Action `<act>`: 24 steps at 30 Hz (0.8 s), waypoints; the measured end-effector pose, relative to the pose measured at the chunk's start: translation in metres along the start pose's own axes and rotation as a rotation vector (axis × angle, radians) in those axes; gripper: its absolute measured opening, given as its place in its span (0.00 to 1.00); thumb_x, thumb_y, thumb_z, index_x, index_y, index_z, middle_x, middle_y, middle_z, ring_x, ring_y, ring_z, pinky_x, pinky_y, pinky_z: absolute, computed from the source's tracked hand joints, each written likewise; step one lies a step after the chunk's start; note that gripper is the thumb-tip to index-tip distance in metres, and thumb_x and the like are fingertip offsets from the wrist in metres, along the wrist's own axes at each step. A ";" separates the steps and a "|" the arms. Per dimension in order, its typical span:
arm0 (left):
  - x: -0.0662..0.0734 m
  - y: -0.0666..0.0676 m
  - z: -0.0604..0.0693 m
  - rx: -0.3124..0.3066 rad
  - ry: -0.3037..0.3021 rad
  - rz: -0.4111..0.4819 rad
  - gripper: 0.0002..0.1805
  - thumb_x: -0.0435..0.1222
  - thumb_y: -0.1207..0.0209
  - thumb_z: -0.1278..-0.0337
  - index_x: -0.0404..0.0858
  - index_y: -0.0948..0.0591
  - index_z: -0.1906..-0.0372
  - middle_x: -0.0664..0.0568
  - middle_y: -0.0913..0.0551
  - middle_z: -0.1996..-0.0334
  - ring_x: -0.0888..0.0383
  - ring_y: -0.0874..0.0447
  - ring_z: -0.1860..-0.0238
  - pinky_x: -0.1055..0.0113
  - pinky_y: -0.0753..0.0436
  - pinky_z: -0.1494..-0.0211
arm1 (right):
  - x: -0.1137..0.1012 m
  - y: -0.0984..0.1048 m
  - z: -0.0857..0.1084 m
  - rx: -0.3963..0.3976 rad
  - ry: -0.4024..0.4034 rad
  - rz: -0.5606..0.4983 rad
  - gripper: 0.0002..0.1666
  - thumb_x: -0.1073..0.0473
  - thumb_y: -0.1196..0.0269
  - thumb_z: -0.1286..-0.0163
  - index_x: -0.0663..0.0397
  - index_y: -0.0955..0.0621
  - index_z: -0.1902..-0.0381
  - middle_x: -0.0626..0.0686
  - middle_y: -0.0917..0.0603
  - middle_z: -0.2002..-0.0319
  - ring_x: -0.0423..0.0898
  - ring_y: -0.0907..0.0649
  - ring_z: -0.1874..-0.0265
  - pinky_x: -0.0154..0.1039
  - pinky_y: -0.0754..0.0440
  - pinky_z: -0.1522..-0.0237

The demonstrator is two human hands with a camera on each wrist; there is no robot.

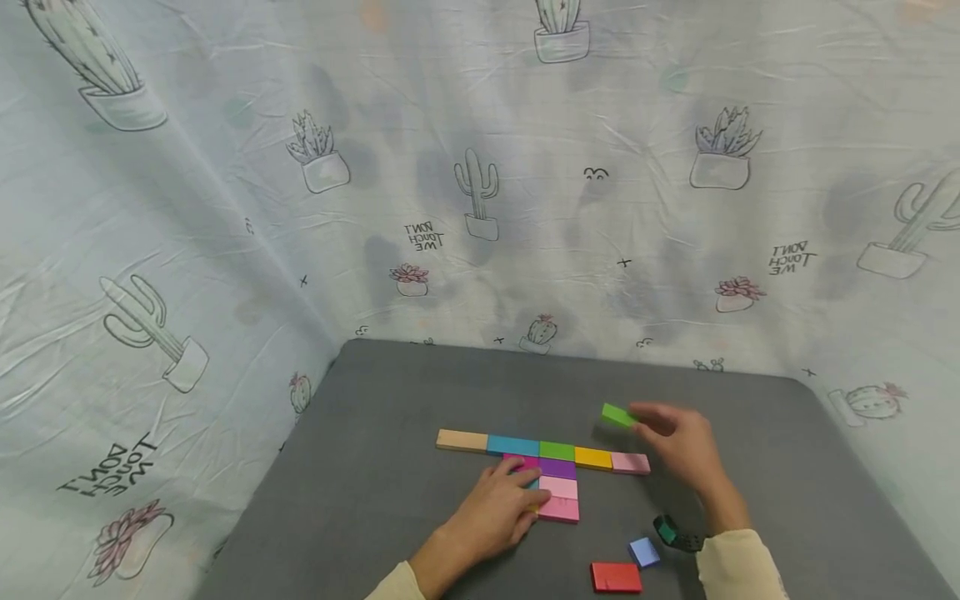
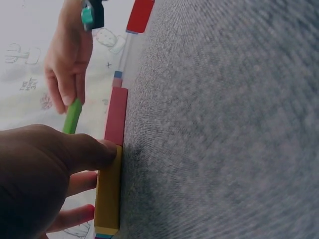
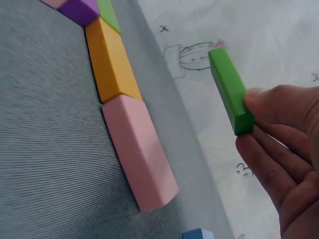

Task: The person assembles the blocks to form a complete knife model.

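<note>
My right hand (image 1: 678, 446) pinches a green wooden block (image 1: 617, 416) by one end, between thumb and fingers. It holds the block above the table, behind the right end of a row of flat coloured blocks. In that row lie a tan block (image 1: 462, 441), a blue block (image 1: 513, 446), another green block (image 1: 557, 451), a yellow block (image 1: 593, 458) and a pink block (image 1: 630, 463). Below the row's middle, more blocks, including a purple block (image 1: 557, 470), form a patch. My left hand (image 1: 491, 512) rests on this patch, hiding part of it, its thumb touching a yellow block (image 2: 108, 194).
A red block (image 1: 617, 577) and a small blue-violet block (image 1: 644, 552) lie apart at the front right of the grey table (image 1: 360, 492). A dark band with a green face (image 1: 667, 532) is at the right wrist. Cactus-printed cloth (image 1: 525, 275) hangs behind and beside the table.
</note>
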State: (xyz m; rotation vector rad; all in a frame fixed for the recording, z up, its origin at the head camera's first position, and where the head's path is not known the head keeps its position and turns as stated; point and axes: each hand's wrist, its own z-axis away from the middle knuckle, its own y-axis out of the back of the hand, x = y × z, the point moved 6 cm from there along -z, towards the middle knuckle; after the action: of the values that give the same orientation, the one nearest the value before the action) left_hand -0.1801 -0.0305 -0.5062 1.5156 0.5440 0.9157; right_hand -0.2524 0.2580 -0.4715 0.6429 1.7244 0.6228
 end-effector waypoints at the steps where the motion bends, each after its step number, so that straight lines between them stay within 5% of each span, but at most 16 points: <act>1: 0.000 0.000 0.000 -0.001 0.002 0.004 0.21 0.48 0.29 0.28 0.65 0.12 0.33 0.62 0.18 0.27 0.48 0.27 0.21 0.35 0.16 0.30 | -0.002 0.001 0.004 0.002 0.001 -0.001 0.19 0.65 0.26 0.27 0.57 0.10 0.39 0.59 0.07 0.45 0.58 0.08 0.48 0.42 0.07 0.49; 12: 0.000 0.000 0.000 0.034 0.001 0.014 0.18 0.50 0.30 0.26 0.63 0.11 0.35 0.60 0.16 0.28 0.47 0.25 0.23 0.36 0.15 0.31 | -0.010 0.001 0.036 0.006 -0.018 0.020 0.19 0.66 0.24 0.30 0.56 0.09 0.42 0.54 0.06 0.48 0.56 0.07 0.49 0.47 0.07 0.49; 24: 0.000 -0.002 -0.001 0.034 0.033 0.019 0.19 0.51 0.30 0.27 0.64 0.11 0.35 0.61 0.17 0.27 0.47 0.26 0.22 0.35 0.17 0.29 | -0.012 -0.008 0.047 -0.060 0.015 0.019 0.19 0.67 0.21 0.34 0.49 0.07 0.46 0.50 0.05 0.50 0.52 0.07 0.50 0.49 0.07 0.48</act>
State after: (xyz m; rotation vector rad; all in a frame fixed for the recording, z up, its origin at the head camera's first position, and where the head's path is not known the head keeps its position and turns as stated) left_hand -0.1806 -0.0294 -0.5081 1.5406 0.5724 0.9522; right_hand -0.2053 0.2474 -0.4793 0.6144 1.7082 0.6919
